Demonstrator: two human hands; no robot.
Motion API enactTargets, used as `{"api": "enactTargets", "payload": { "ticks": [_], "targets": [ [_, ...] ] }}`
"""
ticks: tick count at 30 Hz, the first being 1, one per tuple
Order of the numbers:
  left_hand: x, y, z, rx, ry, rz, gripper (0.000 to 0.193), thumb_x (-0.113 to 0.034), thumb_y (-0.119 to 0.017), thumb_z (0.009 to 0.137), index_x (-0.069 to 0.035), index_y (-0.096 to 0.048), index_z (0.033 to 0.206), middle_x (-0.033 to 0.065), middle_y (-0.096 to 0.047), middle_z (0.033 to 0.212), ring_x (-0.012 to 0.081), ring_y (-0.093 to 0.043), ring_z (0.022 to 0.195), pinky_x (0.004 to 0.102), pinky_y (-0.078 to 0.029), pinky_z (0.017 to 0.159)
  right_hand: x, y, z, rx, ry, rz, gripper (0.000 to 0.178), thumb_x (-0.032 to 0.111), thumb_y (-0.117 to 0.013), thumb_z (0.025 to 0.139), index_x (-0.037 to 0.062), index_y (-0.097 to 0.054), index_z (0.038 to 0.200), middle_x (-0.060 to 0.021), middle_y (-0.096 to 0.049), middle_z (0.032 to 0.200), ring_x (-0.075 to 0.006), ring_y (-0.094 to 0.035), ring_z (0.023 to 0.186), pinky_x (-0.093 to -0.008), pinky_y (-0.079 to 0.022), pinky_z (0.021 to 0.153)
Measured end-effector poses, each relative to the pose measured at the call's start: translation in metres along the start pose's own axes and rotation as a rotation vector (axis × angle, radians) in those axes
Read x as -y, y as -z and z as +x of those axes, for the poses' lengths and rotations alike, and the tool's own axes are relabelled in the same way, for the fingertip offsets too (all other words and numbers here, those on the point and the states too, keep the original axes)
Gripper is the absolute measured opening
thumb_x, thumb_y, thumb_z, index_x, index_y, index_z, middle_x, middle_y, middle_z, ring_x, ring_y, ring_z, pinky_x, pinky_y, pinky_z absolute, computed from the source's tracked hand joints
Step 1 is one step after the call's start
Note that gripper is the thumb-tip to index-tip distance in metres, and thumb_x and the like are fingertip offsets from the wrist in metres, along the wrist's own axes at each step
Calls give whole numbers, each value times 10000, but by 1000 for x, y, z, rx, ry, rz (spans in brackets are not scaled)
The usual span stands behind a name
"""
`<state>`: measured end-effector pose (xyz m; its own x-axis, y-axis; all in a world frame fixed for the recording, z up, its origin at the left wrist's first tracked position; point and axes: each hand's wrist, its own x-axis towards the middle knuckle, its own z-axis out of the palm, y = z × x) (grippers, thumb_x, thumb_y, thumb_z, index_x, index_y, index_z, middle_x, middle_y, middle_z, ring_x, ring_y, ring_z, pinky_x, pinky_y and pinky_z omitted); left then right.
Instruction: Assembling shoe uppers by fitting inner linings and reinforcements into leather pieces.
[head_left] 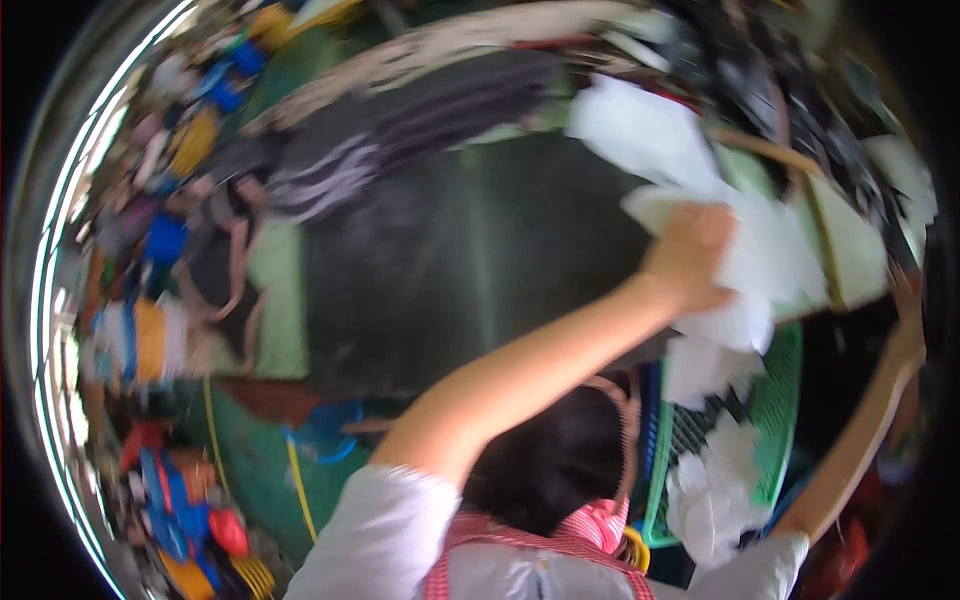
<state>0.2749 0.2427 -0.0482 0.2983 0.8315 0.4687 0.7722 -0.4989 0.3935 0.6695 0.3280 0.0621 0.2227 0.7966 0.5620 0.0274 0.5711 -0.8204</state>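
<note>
Work in hand looks part-way, w/ white pcs (765, 240) as the things handled; they lie loosely overlapped on the R side of the dark bench (400, 265), the rearmost reaching back near the dark folded cloth (430, 115); L grip (690, 258) comes across the body & rests on the pcs, fingers bent over, thumb apart from them; blur hides whether it pinches a pc or only presses down, so can't tell how far closed it is; R grip (908, 320) is out at the far R rim of the view, small & smeared; can't tell if it's open or has hold of anything.

Progress, as far as shown: similar pcs (715, 490) are in the green basket (788, 410), just below the bench's near edge; whether those are finished or waiting, can't tell; on the bench the pcs aren't squared up or fully apart, so that batch is prob. unfinished; left to do, by my read, is at least the pile under L grip; total count is unclear, pcs overlap & blur too much.
</note>
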Motion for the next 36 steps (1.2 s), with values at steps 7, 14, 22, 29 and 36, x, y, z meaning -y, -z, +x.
{"api": "enactTargets", "payload": {
  "ticks": [7, 14, 22, 29, 36],
  "targets": [
    [69, 123, -66, -177, -94, -365, 454, -121, -691, 813, -58, -611, 1255, 137, -607, 1285, 313, -537, 1224, 419, -428, 1056, -9, -144, -88, 439, -310, -25, 408, 92, -549, 1009, 9, -483, 1403, 56, -515, 832, 1, -411, 612, -170, -354, 530],
    [200, 365, -280, -654, 455, 644, 328, -138, -781, 747, -37, -599, 1000, 118, -636, 992, 313, -618, 960, 408, -501, 833, 8, -220, -141, 541, -656, 89, 267, 154, -514, 1033, 46, -540, 1275, 33, -493, 643, -30, -394, 429, -201, -358, 391],
    [238, 420, -463, 51, 1311, 1075, 675, -466, -693, 783, -26, -566, 1279, 229, -649, 1131, 366, -686, 952, 472, -574, 774, 49, -284, -168, 755, -627, -14, 108, 154, -529, 1019, 50, -556, 1016, 24, -553, 686, -21, -443, 438, -180, -365, 394],
    [197, 483, -436, -480, 1035, 997, 198, -281, -579, 899, -88, -577, 854, 133, -632, 757, 366, -634, 717, 472, -484, 640, 54, -284, -162, 841, -638, -32, 98, 152, -536, 1017, 56, -557, 1020, 47, -523, 676, -5, -347, 436, -185, -251, 394],
    [101, 426, -273, -724, 614, -62, 270, -33, -552, 898, 23, -654, 1141, -21, -550, 670, 69, -556, 520, 250, -438, 422, 44, -262, -157, 447, -732, 127, 338, 214, -561, 1013, 76, -552, 1321, 36, -542, 784, -26, -381, 546, -208, -293, 489]
  ]
}}
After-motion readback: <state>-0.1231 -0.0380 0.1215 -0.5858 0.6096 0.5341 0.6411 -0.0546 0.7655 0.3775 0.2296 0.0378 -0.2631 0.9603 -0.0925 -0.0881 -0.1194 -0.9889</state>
